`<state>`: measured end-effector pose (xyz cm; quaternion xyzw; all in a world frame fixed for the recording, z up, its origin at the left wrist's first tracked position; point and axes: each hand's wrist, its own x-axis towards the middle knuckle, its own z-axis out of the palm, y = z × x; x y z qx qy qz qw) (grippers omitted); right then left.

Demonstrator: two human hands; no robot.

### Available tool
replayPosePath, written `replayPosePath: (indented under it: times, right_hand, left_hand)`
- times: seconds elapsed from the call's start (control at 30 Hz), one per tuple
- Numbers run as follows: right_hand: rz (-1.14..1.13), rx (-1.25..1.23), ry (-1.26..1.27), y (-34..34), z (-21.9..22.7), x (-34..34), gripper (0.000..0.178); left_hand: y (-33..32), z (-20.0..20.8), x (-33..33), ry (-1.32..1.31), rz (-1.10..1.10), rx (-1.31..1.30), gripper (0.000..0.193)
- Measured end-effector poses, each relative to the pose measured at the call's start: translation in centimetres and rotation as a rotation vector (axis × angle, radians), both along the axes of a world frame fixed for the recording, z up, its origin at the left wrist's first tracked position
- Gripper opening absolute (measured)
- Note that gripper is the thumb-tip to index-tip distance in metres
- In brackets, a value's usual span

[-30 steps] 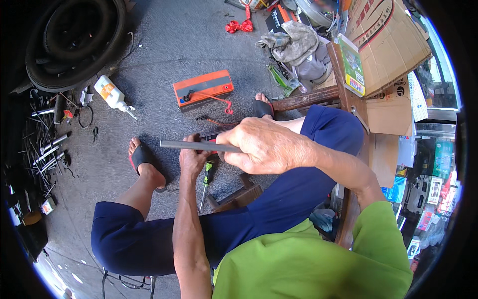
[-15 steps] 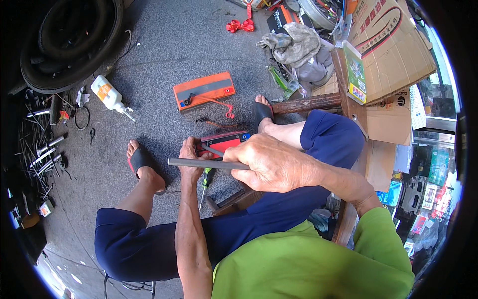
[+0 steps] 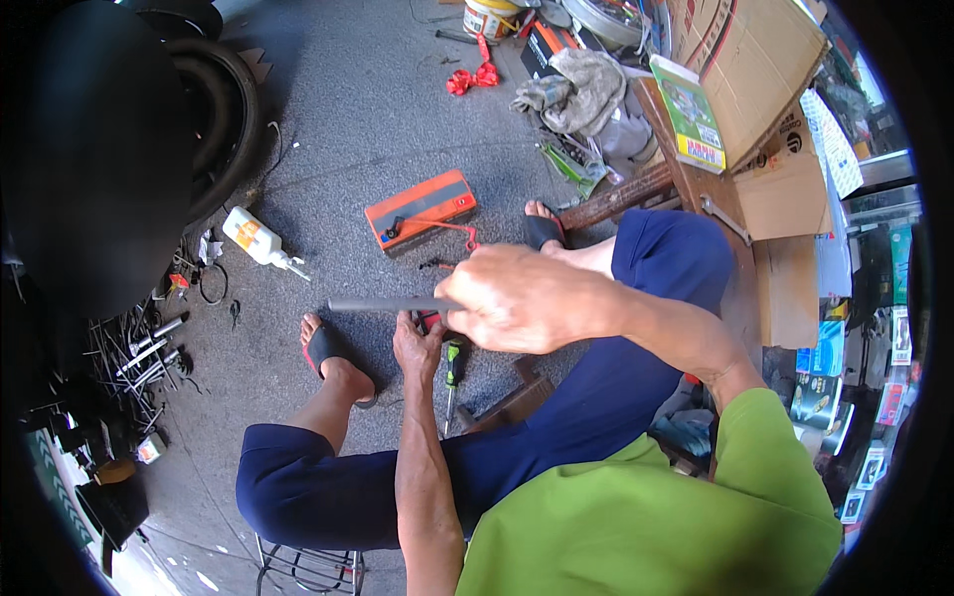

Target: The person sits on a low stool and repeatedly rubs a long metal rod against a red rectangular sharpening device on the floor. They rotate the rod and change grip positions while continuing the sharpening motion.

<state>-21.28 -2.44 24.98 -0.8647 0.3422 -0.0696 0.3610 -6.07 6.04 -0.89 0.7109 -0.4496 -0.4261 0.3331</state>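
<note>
My right hand [image 3: 532, 298] is closed round a flat grey metal bar [image 3: 383, 304], whose free end sticks out to the left. Beneath it is a red battery [image 3: 429, 321] with a dark top, of which only a small red part shows; my right hand hides the rest. At the battery's left end my left hand [image 3: 418, 343] grips it between thumb and fingers. Just right of that hand a screwdriver [image 3: 453, 365] with a green and black handle lies on the floor. Farther out is an orange battery [image 3: 427, 204] with a red cable [image 3: 437, 224] across it.
A white bottle [image 3: 254, 236] lies at left, near a dark tyre [image 3: 234, 129] and a heap of metal tools [image 3: 139, 368]. On the right a wooden bench [image 3: 730, 214] carries a spanner [image 3: 725, 219], a green box [image 3: 689, 114] and cardboard [image 3: 765, 89]. Grey rags [image 3: 586, 89] lie beyond.
The view has shifted, so the floor things appear farther right. My right hand with the bar now covers most of the red battery. My left hand stays at the battery's left end.
</note>
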Motion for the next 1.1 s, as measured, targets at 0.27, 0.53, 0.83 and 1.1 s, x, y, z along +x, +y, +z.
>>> replayPosePath:
  times: [0.27, 0.53, 0.83, 1.1]
  right_hand:
    - [-0.322, 0.217, 0.057, -1.6, 10.4, -4.8, 0.018]
    - [-0.604, 0.266, 0.02, 1.8, 3.3, -10.4, 0.022]
    - [-0.706, 0.358, 0.126, 3.3, 2.4, -10.1, 0.023]
    - [-0.735, 0.286, 0.145, 1.1, 1.0, -8.5, 0.017]
  left_hand:
    - [-0.4, -0.3, 1.0, 0.065, 0.045, 0.088, 0.055]
    - [-1.4, 1.2, -0.1, 0.012, 0.126, 0.123, 0.034]
    - [-0.4, 6.7, -8.9, -0.098, -0.354, -0.251, 0.027]
    - [0.4, 6.9, -9.0, 0.196, -0.513, 0.192, 0.021]
